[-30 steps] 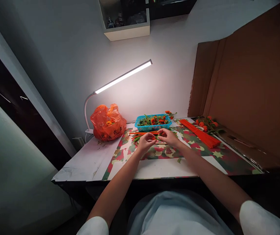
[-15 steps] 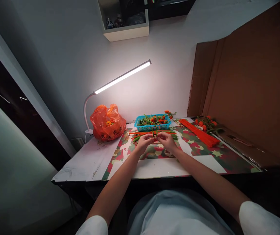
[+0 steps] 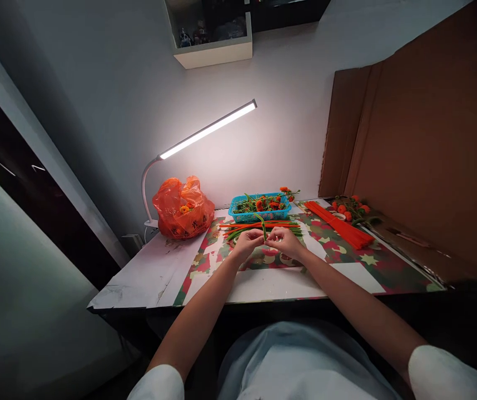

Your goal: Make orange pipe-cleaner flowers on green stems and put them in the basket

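Over the middle of the table, a green pipe cleaner [image 3: 263,224] bends upward from between my fingertips. My left hand [image 3: 248,243] pinches it from the left side, fingers closed. From the right, my right hand [image 3: 285,242] pinches the same stem low down, with its fingertips almost touching the left ones. Just behind my hands lie several loose orange and green pipe cleaners [image 3: 292,225], partly hidden by the hands. A blue basket [image 3: 259,218] behind them holds orange flowers on green stems.
An orange plastic bag [image 3: 183,214] stands at the left beside a lit desk lamp [image 3: 209,130]. To the right lie a bundle of red-orange pipe cleaners [image 3: 341,226] and more orange flowers [image 3: 349,210]. A large cardboard sheet [image 3: 426,139] borders the right side.
The green pipe cleaner's raised loop has become a shorter, narrower bend standing above my fingers. Both hands stay in nearly the same place, close together.
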{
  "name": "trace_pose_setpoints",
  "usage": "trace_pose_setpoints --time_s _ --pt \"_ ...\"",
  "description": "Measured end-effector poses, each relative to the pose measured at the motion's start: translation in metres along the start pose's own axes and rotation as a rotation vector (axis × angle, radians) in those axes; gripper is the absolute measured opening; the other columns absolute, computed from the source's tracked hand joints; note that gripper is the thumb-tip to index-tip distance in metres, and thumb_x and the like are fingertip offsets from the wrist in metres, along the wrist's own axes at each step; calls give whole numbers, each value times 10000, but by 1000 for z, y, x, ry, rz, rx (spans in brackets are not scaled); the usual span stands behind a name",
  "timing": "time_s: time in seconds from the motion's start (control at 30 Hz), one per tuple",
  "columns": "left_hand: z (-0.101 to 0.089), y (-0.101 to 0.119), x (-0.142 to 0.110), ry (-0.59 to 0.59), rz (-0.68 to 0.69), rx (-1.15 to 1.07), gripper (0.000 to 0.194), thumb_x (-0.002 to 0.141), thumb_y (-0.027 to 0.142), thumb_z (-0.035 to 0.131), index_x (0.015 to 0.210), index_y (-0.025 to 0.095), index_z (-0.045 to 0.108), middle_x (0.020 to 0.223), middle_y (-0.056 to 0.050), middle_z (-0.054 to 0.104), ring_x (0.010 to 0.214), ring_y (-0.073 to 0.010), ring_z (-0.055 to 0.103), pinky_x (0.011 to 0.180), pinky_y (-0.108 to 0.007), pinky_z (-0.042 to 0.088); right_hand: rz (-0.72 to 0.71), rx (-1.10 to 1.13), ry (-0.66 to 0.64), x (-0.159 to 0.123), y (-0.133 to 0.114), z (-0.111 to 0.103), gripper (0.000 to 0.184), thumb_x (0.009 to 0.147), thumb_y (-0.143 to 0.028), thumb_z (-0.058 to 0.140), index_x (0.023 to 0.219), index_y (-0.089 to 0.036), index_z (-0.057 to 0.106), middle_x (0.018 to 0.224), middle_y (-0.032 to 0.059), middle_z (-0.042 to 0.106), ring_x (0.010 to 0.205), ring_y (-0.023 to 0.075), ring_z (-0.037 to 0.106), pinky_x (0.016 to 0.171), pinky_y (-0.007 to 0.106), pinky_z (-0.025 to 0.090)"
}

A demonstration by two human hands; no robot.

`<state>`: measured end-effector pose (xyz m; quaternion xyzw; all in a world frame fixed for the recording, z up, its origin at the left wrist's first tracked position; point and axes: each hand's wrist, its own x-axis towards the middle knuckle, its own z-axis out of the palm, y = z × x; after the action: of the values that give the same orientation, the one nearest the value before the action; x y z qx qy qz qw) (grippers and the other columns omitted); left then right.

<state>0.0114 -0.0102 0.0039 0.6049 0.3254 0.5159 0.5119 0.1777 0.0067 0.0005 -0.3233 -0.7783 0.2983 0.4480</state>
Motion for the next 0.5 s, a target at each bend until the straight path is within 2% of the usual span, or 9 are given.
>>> trace_pose_setpoints --time_s 0.13,0.23,0.3,0.4,0.5 --pt "3 0 0 19 25 80 372 556 449 786 705 122 689 720 -39 640 662 -133 567 629 -240 438 128 145 -61 2 5 0 223 612 -380 723 590 -170 651 677 12 566 607 129 466 579 273 341" --pt "5 -1 0 43 55 147 350 554 444 783 678 129 694 721 -42 641 671 -139 566 616 -236 435 138 146 -76 3 6 -1 183 604 -322 727 556 -171 635 681 10 577 623 135 485 597 275 352" --pt "5 -2 0 45 35 154 333 547 421 790 673 128 695 709 -40 642 657 -134 565 603 -229 429 47 49 -60 1 4 -2 146 623 -282 716 558 -176 639 680 10 572 648 140 482 615 276 346" --pt "4 -4 0 9 -68 106 337 528 395 801 693 121 697 672 -32 644 607 -123 562 580 -225 426 -141 -169 -39 -3 -3 -2 97 689 -244 681 609 -194 658 687 9 567 716 154 475 683 290 329" --pt "3 -4 0 -1 -96 55 339 533 386 800 714 119 696 675 -33 654 607 -126 576 591 -229 441 -221 -299 -46 -6 -11 -1 104 764 -238 625 670 -203 654 685 6 574 727 154 463 718 300 310"
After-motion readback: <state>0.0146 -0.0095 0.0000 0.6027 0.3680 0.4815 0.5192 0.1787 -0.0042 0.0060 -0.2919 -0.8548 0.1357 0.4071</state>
